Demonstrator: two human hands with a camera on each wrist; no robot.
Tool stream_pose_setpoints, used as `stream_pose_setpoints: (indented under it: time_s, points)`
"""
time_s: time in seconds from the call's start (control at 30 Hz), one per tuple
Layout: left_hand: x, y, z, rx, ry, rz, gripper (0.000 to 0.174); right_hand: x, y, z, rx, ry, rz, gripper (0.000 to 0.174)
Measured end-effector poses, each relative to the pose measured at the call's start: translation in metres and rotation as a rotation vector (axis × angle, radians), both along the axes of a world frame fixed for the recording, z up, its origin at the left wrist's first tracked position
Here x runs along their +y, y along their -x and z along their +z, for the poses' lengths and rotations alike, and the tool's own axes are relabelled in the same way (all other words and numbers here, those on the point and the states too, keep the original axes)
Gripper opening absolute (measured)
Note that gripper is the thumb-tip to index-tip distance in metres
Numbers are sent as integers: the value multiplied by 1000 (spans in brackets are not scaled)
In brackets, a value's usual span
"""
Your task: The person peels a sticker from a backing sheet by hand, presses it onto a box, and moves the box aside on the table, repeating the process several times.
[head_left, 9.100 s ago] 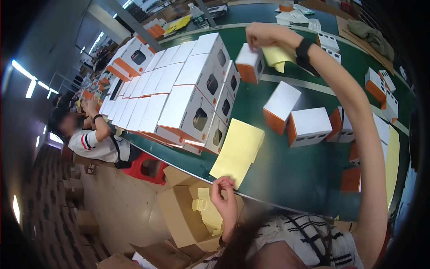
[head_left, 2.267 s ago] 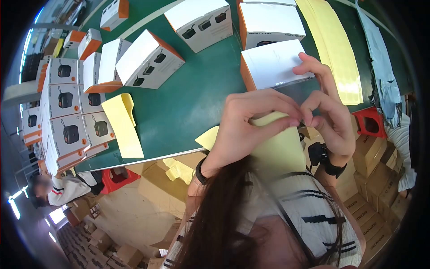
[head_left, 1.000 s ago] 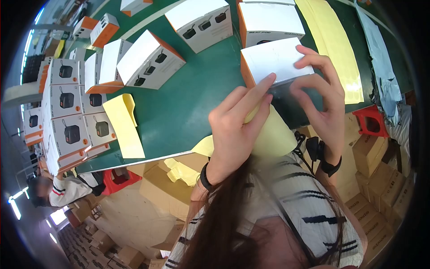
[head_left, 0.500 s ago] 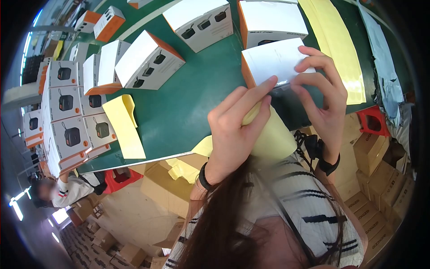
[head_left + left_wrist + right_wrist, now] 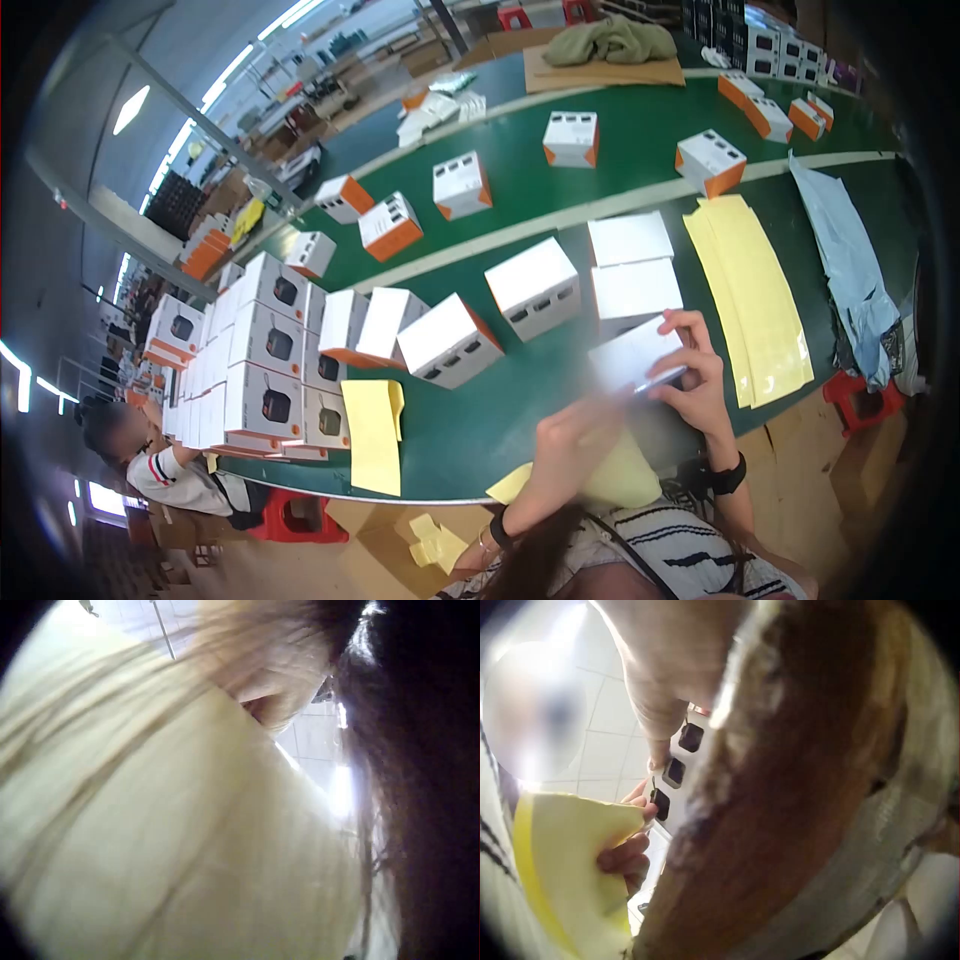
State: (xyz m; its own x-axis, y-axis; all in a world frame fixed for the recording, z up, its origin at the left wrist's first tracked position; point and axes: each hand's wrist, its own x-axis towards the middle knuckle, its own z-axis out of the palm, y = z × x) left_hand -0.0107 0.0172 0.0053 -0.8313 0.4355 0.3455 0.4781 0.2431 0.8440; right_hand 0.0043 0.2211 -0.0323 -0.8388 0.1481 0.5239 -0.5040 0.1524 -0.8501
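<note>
In the head view my right hand (image 5: 697, 375) grips the right side of a small white box (image 5: 632, 352), its fingers at the top corner and thumb low on the shiny front face. My left hand (image 5: 565, 450) is motion-blurred at the box's near left corner and holds a yellow sheet (image 5: 622, 472) that hangs over the table edge. The right wrist view shows the left hand's curled fingers (image 5: 626, 859) with the yellow sheet (image 5: 577, 862) against them, beside the box face (image 5: 673, 772) with printed black speakers. Hair and the yellow sheet (image 5: 187, 817) fill the left wrist view.
Stacked boxes (image 5: 265, 350) stand at the left, with a folded yellow sheet (image 5: 372, 432) beside them. More boxes (image 5: 533, 285) stand ahead. Yellow strips (image 5: 750, 300) and a grey plastic bag (image 5: 845, 265) lie right. An open carton (image 5: 385, 540) sits below the edge; another person (image 5: 190, 480) is at left.
Earlier my hands were apart, then met over the yellow sheet and shifted to the box's near edge. Since half a second ago the head view has swung up and the left hand has moved, blurring.
</note>
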Motion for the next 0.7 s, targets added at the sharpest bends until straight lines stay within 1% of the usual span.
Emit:
stream_pose_setpoints:
  time_s: [0.03,0.17,0.23,0.27,0.33,0.37,0.4,0.43,0.47,0.5,0.57,0.63,0.7]
  points:
    - [-1,0,-2,-22,-8,-15,38,6,2,-2,9,6,57,20]
    - [-3,3,-4,-46,-12,-38,40,3,-2,4,1,70,78,16]
    - [-2,4,-3,-32,-24,-41,40,0,-5,12,-13,27,11,16]
    - [-2,3,-2,-19,-34,-45,40,-1,-9,18,-24,25,12,16]
    - [-1,3,-2,-18,-46,-33,39,-2,-13,32,-37,-171,-67,13]
    - [-1,2,-3,-15,-50,-25,39,-3,-13,38,-58,-163,-66,13]
    - [0,3,-7,51,-45,-20,38,-4,-14,41,-54,-212,-88,13]
    - [0,2,-6,37,-18,-6,37,-5,-17,43,-64,-256,-113,12]
    - [3,2,1,76,8,5,38,-6,-18,43,-56,-285,-137,13]
    - [2,2,1,12,1,3,37,-8,-18,41,-51,-315,-157,13]
    - [5,0,0,-21,-37,9,37,-12,-18,37,-56,-239,-144,14]
    - [3,0,-3,-43,-21,-2,37,-15,-18,33,-56,-197,-153,13]
    - [2,-2,-5,-48,-13,-9,38,-13,-16,26,-5,-224,-146,20]
